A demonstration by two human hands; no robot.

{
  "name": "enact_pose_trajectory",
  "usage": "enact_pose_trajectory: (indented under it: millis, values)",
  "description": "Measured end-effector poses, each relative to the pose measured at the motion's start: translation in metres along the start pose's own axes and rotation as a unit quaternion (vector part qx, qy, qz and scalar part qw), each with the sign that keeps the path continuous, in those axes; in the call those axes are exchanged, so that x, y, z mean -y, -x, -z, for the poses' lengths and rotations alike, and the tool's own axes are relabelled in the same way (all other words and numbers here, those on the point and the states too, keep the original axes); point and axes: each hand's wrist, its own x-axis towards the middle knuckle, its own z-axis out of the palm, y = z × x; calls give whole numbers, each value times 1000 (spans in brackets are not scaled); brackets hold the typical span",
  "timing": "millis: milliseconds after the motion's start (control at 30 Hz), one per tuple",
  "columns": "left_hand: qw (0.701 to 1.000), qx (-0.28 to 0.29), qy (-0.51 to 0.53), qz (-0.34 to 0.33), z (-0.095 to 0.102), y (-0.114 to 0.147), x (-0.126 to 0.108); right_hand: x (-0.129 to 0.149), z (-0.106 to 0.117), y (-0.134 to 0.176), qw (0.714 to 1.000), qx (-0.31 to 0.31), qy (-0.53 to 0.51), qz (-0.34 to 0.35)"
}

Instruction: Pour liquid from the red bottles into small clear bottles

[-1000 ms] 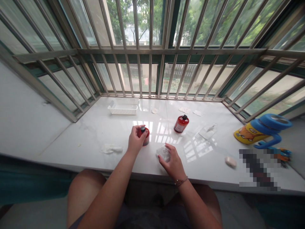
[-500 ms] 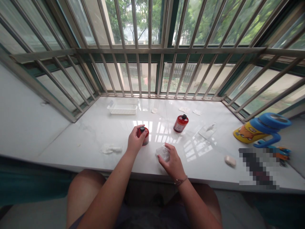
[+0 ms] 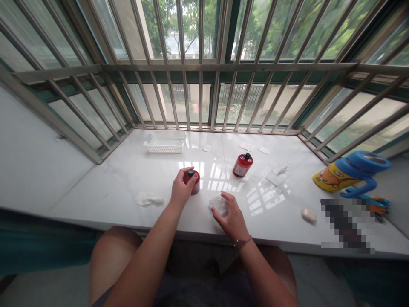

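Observation:
A red bottle point(image 3: 195, 187) with a black cap stands upright on the white marble sill, and my left hand point(image 3: 182, 185) is closed round its upper part. To the right, a small clear plastic container point(image 3: 218, 204) rests on the sill near the front edge. My right hand point(image 3: 230, 213) grips it between thumb and fingers. Beyond my hands stands a second red bottle point(image 3: 243, 165) with a black cap and a pale label; neither hand touches it.
A white perforated basket point(image 3: 164, 148) lies at the back left. Crumpled wrapping point(image 3: 149, 199) is on the left, a clear flat piece point(image 3: 277, 175) on the right. Farther right are a pinkish block point(image 3: 309, 215) and a blue-yellow flask point(image 3: 348, 172). Metal bars point(image 3: 204, 68) enclose the back.

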Motion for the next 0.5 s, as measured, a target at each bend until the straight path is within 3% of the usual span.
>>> enact_pose_trajectory:
  millis: [500]
  values:
    - [1000,8,-12,4,2,1,-4,2,2,-1,1000,-2,18,8]
